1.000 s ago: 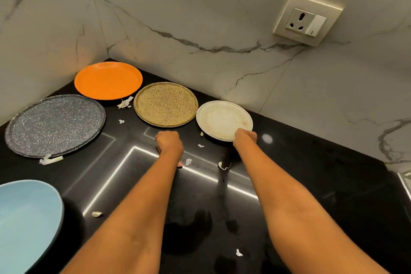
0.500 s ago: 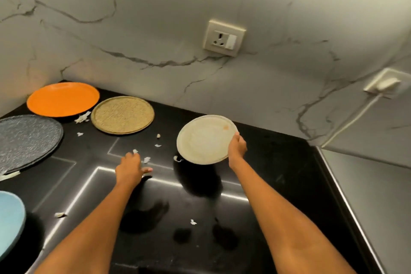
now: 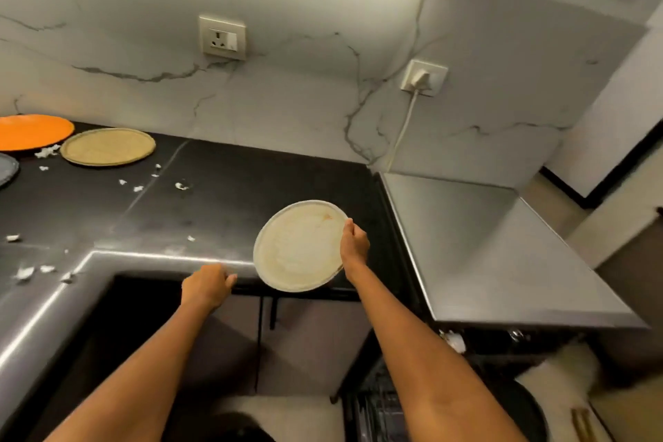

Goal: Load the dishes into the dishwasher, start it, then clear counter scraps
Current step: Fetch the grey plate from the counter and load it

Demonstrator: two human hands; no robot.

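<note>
My right hand (image 3: pixel 353 244) grips the right rim of a white plate (image 3: pixel 297 246) with faint stains, held tilted above the front edge of the black counter (image 3: pixel 229 190). My left hand (image 3: pixel 206 285) hovers at the counter's front edge with loosely curled fingers and holds nothing. An orange plate (image 3: pixel 32 131), a tan speckled plate (image 3: pixel 107 146) and the edge of a grey plate (image 3: pixel 7 169) lie on the counter at the left. White scraps (image 3: pixel 46 151) are scattered over the counter. The open dishwasher rack (image 3: pixel 380 409) shows at the bottom, below my right forearm.
A steel appliance top (image 3: pixel 484 248) adjoins the counter on the right. The marble wall carries a socket (image 3: pixel 222 38) and a plugged-in socket (image 3: pixel 423 77) with a white cord. Dark cabinet doors (image 3: pixel 297 341) sit under the counter.
My right hand lifted the white plate off the counter and carried it right and toward me. My left hand drew back to the counter edge. The view swung right, revealing the dishwasher.
</note>
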